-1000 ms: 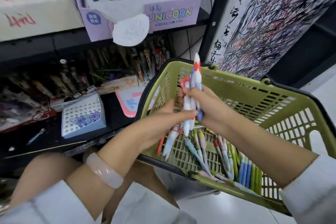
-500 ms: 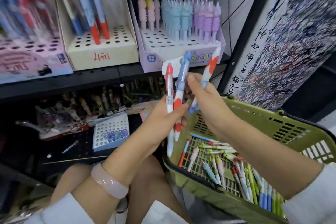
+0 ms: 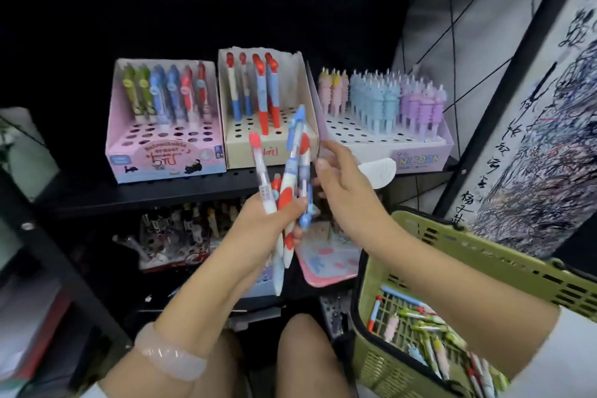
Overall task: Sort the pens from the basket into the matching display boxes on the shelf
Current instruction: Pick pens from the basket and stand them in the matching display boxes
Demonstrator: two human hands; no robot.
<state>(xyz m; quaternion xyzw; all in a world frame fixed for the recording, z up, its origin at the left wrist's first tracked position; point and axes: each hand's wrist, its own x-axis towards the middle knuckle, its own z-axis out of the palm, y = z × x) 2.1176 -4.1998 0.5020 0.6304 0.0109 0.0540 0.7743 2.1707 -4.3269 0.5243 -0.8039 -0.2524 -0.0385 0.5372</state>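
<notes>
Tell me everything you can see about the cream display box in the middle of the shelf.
The cream display box looks like cardboard, with tall side and back walls and a stepped top punched with rows of round holes. Four red, white and blue pens stand upright in its back rows; the front holes are bare. Red handwriting marks its front face, partly hidden by the pens held in the left hand. It sits on the black shelf, between the pink box and the lilac unicorn box. Neither hand touches it.
</notes>
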